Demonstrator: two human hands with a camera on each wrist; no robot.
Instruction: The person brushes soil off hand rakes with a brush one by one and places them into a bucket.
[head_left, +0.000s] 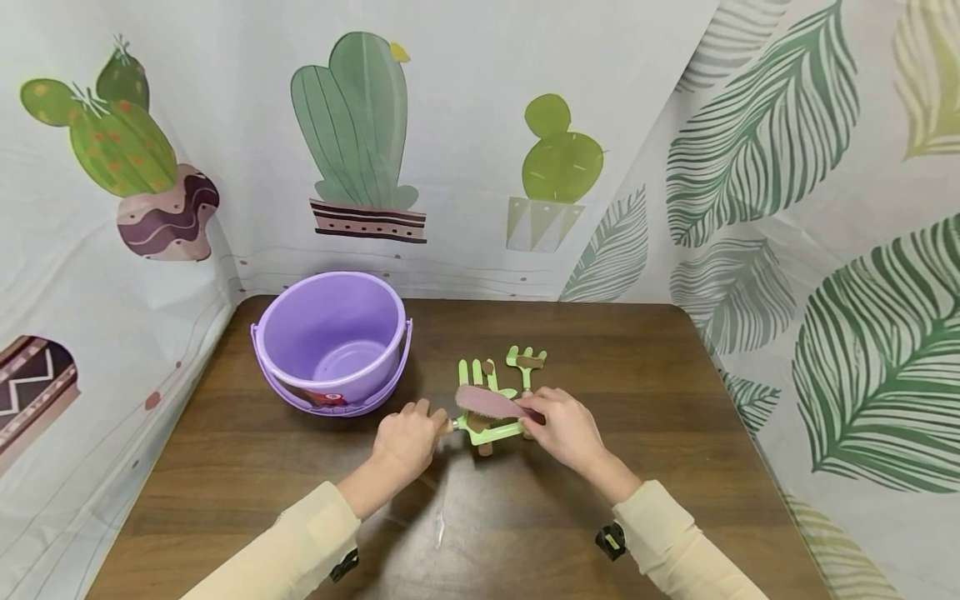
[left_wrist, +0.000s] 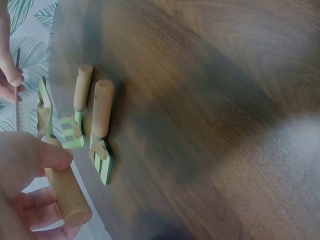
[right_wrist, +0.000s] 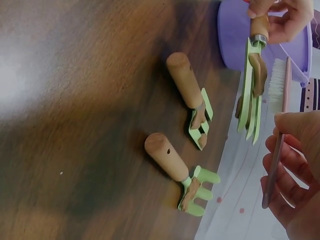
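My left hand (head_left: 408, 437) grips the wooden handle of a green garden fork (right_wrist: 248, 90), its tines pointing right in the head view. Brown, mud-like clumps stick to its metal. In my right hand (head_left: 566, 429) is a pink brush (head_left: 489, 402) with white bristles, pinched by the handle between thumb and fingers. The brush head overlaps the fork from above in the head view; the right wrist view shows its bristles facing the tines, a small gap apart. Beyond lie a second green fork (right_wrist: 185, 82) and a small green rake (right_wrist: 167, 157), both wooden-handled and brown-smeared.
A purple bucket (head_left: 367, 385) with its handle folded down stands at the back left of the brown wooden table (head_left: 637, 358). Behind the table hangs a white cloth (head_left: 465, 167) printed with cacti and leaves. A small clear scrap (head_left: 440, 529) lies near the front.
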